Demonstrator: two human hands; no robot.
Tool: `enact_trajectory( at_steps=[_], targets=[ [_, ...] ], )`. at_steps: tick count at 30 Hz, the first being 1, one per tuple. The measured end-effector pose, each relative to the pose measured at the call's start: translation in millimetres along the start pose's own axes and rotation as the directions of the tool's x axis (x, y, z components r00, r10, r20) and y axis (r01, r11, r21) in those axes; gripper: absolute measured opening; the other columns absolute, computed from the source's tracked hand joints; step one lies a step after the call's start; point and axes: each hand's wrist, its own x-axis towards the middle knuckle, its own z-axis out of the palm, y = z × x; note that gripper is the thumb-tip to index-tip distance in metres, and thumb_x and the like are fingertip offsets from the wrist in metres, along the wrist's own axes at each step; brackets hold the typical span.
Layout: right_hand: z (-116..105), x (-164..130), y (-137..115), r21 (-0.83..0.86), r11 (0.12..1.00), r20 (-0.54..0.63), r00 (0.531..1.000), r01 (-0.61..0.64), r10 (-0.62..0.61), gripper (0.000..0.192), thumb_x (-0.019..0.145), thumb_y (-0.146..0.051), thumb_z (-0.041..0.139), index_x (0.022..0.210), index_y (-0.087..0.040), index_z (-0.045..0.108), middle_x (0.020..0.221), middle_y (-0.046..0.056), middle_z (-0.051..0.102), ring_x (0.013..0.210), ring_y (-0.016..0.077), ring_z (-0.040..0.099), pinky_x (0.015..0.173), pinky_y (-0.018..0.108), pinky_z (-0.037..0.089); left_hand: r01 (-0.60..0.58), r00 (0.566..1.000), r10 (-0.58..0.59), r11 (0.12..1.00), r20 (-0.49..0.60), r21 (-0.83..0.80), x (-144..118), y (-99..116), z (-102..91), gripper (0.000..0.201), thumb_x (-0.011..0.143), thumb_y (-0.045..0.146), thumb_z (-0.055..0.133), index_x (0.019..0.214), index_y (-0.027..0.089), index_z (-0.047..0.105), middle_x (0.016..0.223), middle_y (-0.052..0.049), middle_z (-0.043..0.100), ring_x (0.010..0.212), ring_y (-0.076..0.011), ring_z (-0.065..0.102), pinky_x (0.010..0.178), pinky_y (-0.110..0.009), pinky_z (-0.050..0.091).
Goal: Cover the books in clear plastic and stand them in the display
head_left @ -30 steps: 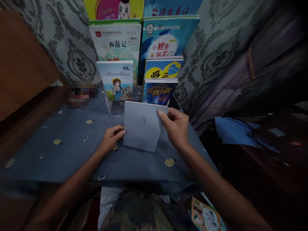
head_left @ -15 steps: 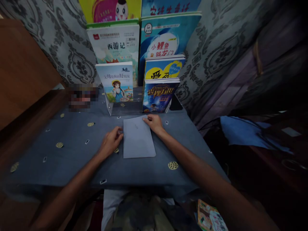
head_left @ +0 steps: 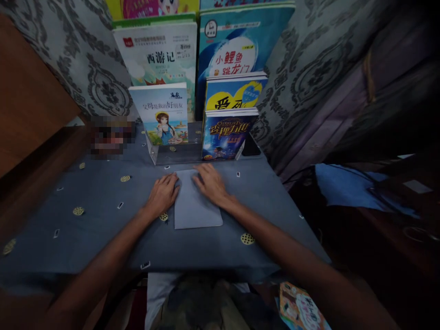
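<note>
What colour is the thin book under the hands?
Plain pale grey book, seen in the head view.

Grey booklet: its far half lies under the right hand, and its left edge is under the left hand's fingertips; any cover print is hidden.
Patch left of the hands: pixelated, cannot tell what it is.
Top books beyond the hands: cut off by the upper edge.
Yellow-and-blue book: lower part hidden behind the dark blue book.
Colourful book below the right arm: cut off by the bottom edge.
Right side: too dark to tell.
</note>
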Motion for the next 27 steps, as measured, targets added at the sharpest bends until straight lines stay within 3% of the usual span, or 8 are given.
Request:
enact_trajectory(
  at_steps=[2,5,12,19,23,27],
  targets=[
    [11,-2,-16,0.126,0.978,0.105,0.978,0.168,-0.181,0.048,0.100,-0.025,0.042,0.148,-0.020,0.047,0.138,0.015,0.062,0.132,0.0279,0.053,0.112,0.050,0.044,-0.006,1.000,0.006,1.000,-0.017,0.008,0,0,0.2,0.030,0.095,0.021,0.048,0.123,0.016,0.057,0.132,-0.016,0.066,0.125,-0.0309,0.057,0.098,-0.047,0.050],
    [26,-1,-29,0.222,0.947,0.204,0.938,0.233,-0.279,0.058,0.103,-0.026,0.036,0.158,-0.014,0.027,0.157,0.019,0.045,0.147,0.0265,0.040,0.121,0.053,0.033,-0.011,0.999,0.010,1.000,-0.034,-0.008,0,-2,1.8,0.033,0.090,0.016,0.049,0.123,0.015,0.056,0.124,-0.017,0.068,0.122,-0.0315,0.058,0.096,-0.046,0.051],
    [23,-4,-8,0.156,0.976,0.258,0.947,0.152,-0.189,0.063,0.102,-0.033,0.043,0.159,-0.012,0.024,0.161,0.021,0.038,0.152,0.0281,0.032,0.124,0.054,0.029,-0.016,0.999,0.014,0.999,-0.041,-0.042,0,-4,3.6,0.035,0.097,0.024,0.045,0.129,0.015,0.054,0.131,-0.015,0.066,0.126,-0.0301,0.055,0.102,-0.048,0.049],
    [-1,-17,31,0.064,0.998,0.208,0.977,0.021,-0.034,0.063,0.101,-0.034,0.044,0.158,-0.011,0.027,0.157,0.022,0.044,0.146,0.0306,0.044,0.123,0.056,0.031,-0.008,1.000,0.008,0.999,-0.021,-0.037,-1,-4,3.1,0.035,0.099,0.028,0.044,0.129,0.015,0.057,0.132,-0.015,0.066,0.129,-0.0309,0.053,0.102,-0.049,0.049],
    [-10,-20,53,0.154,0.988,0.174,0.985,-0.009,-0.018,0.059,0.103,-0.038,0.038,0.158,-0.016,0.029,0.157,0.019,0.046,0.144,0.0303,0.047,0.120,0.060,0.033,-0.014,1.000,0.013,1.000,-0.021,-0.020,-1,-4,2.5,0.035,0.099,0.027,0.043,0.127,0.014,0.059,0.137,-0.017,0.064,0.133,-0.0325,0.052,0.102,-0.051,0.049],
    [-11,-17,63,0.308,0.951,0.162,0.987,-0.034,-0.017,0.056,0.104,-0.038,0.033,0.157,-0.020,0.031,0.155,0.015,0.050,0.143,0.0252,0.049,0.118,0.054,0.039,-0.078,0.997,0.078,0.996,0.013,0.036,4,-1,-0.3,0.038,0.099,0.022,0.040,0.131,0.013,0.060,0.142,-0.017,0.061,0.141,-0.0324,0.047,0.109,-0.053,0.044]
  ],
)
